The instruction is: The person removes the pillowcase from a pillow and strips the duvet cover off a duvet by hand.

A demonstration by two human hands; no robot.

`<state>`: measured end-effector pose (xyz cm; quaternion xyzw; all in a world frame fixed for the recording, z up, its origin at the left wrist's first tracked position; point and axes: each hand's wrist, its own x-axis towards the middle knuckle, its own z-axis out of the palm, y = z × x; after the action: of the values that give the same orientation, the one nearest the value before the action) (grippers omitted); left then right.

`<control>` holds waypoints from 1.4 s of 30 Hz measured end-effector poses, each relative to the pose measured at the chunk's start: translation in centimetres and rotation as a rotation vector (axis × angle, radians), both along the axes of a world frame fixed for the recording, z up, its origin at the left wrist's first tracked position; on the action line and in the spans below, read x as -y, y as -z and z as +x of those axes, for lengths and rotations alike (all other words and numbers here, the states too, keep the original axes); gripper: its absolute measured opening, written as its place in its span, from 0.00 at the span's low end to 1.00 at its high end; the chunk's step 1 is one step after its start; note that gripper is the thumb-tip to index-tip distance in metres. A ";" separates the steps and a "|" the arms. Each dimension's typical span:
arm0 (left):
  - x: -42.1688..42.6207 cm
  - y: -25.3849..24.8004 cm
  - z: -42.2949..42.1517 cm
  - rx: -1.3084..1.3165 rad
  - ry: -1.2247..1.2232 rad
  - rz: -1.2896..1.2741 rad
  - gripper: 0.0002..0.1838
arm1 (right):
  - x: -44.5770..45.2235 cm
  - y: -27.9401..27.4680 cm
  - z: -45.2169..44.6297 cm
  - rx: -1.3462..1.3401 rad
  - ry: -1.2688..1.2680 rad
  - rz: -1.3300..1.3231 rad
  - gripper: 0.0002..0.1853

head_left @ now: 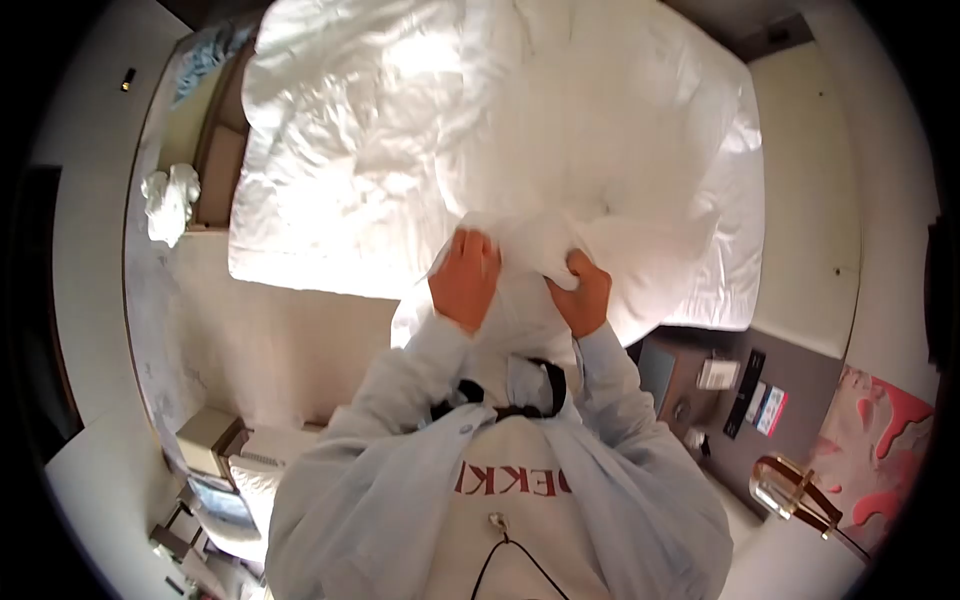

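Observation:
A thin white sheet [590, 160] spreads from my hands over the bed, smooth and slightly blurred. Beneath it and to its left lies a wrinkled white quilt [320, 170]. My left hand [465, 280] is closed on the sheet's near edge, its fingers curled over the cloth. My right hand [583, 295] pinches the same edge a little to the right, thumb bent on top and fingertips partly hidden by the fabric. Between both hands the cloth bunches up, and some of it hangs down in front of my body.
At right, a dark bedside table [690, 375] bears a black strip [743, 393] and small cards [768, 408]. A gold-framed lamp [795, 492] stands at lower right. Crumpled white cloth [170, 203] lies left of the bed. A box-like cabinet [207, 440] is at lower left.

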<state>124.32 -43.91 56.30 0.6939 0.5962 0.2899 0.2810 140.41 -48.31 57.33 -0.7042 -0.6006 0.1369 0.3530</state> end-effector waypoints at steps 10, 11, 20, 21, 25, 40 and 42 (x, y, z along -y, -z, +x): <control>-4.0 -6.3 -1.8 0.107 -0.166 0.600 0.23 | -3.3 -12.1 -4.4 -0.427 -0.012 0.464 0.24; -5.6 -9.3 -3.0 0.147 -0.202 0.544 0.25 | -3.0 -12.6 -4.7 -0.390 -0.035 0.439 0.25; -13.4 -4.8 -9.7 -0.237 -0.061 0.190 0.11 | 1.7 -11.1 -5.6 -0.290 -0.302 0.346 0.29; -14.3 -3.3 -10.1 -0.305 -0.148 0.058 0.09 | 1.9 -11.5 -5.9 -0.342 -0.331 0.290 0.29; -17.5 1.8 -11.4 -0.320 -0.179 0.119 0.10 | 2.1 -12.8 -6.8 -0.300 -0.515 0.281 0.21; -6.6 2.1 0.0 0.114 0.790 0.185 0.10 | -3.5 -10.8 2.1 0.379 0.175 0.521 0.15; -5.0 -0.9 2.2 0.423 0.808 -0.019 0.18 | -2.7 -12.4 0.0 0.390 -0.257 0.432 0.14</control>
<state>126.51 -38.86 57.17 0.7939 0.2096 0.2869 0.4934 140.42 -45.65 69.78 -0.5440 -0.7563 -0.0880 0.3525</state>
